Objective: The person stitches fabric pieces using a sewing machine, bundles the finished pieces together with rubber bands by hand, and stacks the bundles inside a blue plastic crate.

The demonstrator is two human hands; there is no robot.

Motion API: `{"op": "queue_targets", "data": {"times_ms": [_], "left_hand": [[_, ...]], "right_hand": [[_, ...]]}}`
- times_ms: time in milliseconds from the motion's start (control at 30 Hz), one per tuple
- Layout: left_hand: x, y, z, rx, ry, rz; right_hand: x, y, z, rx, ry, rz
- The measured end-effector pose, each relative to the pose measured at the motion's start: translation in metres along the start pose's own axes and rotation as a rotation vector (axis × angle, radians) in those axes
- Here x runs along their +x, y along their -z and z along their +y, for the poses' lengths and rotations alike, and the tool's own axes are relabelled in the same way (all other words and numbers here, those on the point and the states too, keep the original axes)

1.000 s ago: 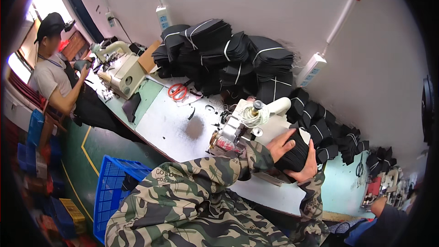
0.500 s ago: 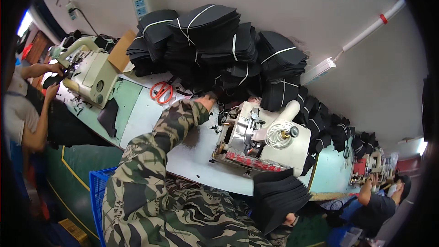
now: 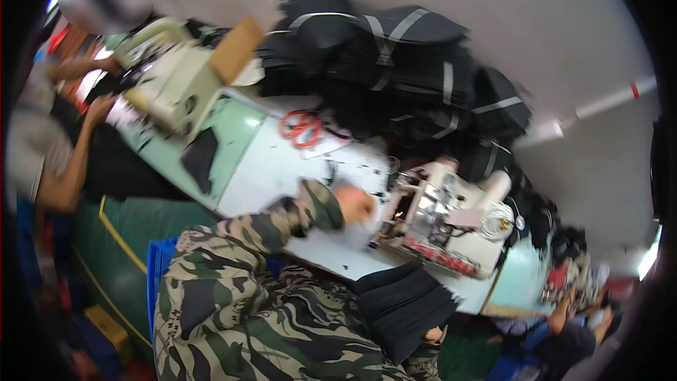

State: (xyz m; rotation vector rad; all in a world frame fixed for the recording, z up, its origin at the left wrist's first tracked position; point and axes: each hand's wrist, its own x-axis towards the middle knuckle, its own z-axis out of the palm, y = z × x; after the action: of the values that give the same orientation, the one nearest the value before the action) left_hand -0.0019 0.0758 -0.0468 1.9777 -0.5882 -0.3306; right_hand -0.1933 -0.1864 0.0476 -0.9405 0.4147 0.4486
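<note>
My left hand (image 3: 356, 204), in a camouflage sleeve, is over the white tabletop, just left of a cream sewing machine (image 3: 462, 220). It is smeared by motion, so I cannot make out its fingers or anything in them. My right hand (image 3: 435, 335) shows only in part at the lower edge of a fanned stack of black fabric pieces (image 3: 402, 303). It grips that stack in front of the table, near my body. Most of the right hand is hidden behind the pieces.
Tied bundles of black pieces (image 3: 416, 49) are heaped along the wall. Orange-handled scissors (image 3: 301, 129) lie on the table (image 3: 264, 166). At left a person works at another sewing machine (image 3: 173, 81). Another person (image 3: 564, 339) sits far right. A blue crate (image 3: 161, 268) stands beside me.
My left hand has drawn back from the bundles toward the table's front edge. The view has turned left, so the scene sits further right. My right hand still holds the stack.
</note>
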Motion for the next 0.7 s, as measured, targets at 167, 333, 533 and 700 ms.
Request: {"op": "queue_targets", "data": {"times_ms": [167,333,533,700], "left_hand": [[-0.093,-0.044,0.1,-0.229,-0.174,0.038],[-0.167,-0.107,0.094,-0.551,-0.007,0.48],[-0.284,-0.161,0.094,-1.736,0.124,0.795],[-0.323,-0.186,0.087,-1.384,0.342,0.695]], "right_hand": [[0.025,0.01,0.013,-0.086,-0.16,-0.175],[0.031,0.019,0.047,-0.176,-0.299,-0.375],[0.016,0.028,0.09,-0.219,-0.422,-0.431],[0.006,0.029,0.112,-0.359,-0.46,-0.561]]}}
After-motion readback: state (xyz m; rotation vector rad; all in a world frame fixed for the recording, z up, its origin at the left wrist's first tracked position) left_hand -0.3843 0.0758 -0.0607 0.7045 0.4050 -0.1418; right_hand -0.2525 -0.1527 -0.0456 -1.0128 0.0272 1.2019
